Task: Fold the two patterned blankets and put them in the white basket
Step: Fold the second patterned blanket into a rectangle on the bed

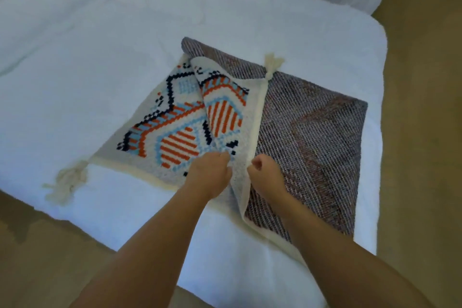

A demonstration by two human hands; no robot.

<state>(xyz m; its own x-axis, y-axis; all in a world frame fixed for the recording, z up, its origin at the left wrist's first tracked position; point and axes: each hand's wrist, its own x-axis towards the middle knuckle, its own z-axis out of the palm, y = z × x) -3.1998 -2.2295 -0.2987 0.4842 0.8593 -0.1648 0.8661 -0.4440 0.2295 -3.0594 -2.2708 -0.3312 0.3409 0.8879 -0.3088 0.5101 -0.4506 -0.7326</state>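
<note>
Pinch grip of left hand (212, 171) and right hand (266, 174), side by side, on lifted edge of patterned blanket (175, 117); bed (100, 57) beneath both.

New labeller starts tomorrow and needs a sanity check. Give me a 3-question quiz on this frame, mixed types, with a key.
1. True or false: the left hand and the right hand both grip the white woven blanket patterned in orange, blue and navy.
2. Right of the raised fold, which side of the blanket faces up? A) patterned face B) grey-brown woven back C) neither shows
3. How many cream yarn tassels show?
Key: 1 true; 2 B; 3 two.
</note>
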